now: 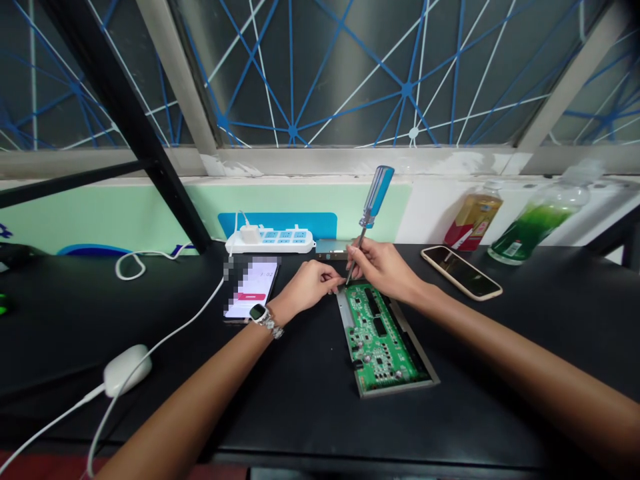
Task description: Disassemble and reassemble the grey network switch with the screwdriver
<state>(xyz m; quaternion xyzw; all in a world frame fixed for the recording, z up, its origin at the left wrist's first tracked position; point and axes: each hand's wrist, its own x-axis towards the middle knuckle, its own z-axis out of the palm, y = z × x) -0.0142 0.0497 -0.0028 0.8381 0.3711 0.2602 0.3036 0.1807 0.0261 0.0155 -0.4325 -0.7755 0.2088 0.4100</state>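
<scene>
A green circuit board lies in a shallow metal tray on the black table. My right hand grips a screwdriver with a blue and clear handle. It holds the shaft low down, and the handle rises free above the fingers. The screwdriver's tip is at the far left corner of the board. At that same corner, my left hand has its thumb and fingertips pinched together close to the tip. Whatever lies between those fingertips is too small to make out. A wristwatch is on my left wrist.
A lit phone lies left of my left hand, a dark-screened phone to the right. Behind are a white power strip, a flat metal piece and two bottles. A white adapter with cables sits at left.
</scene>
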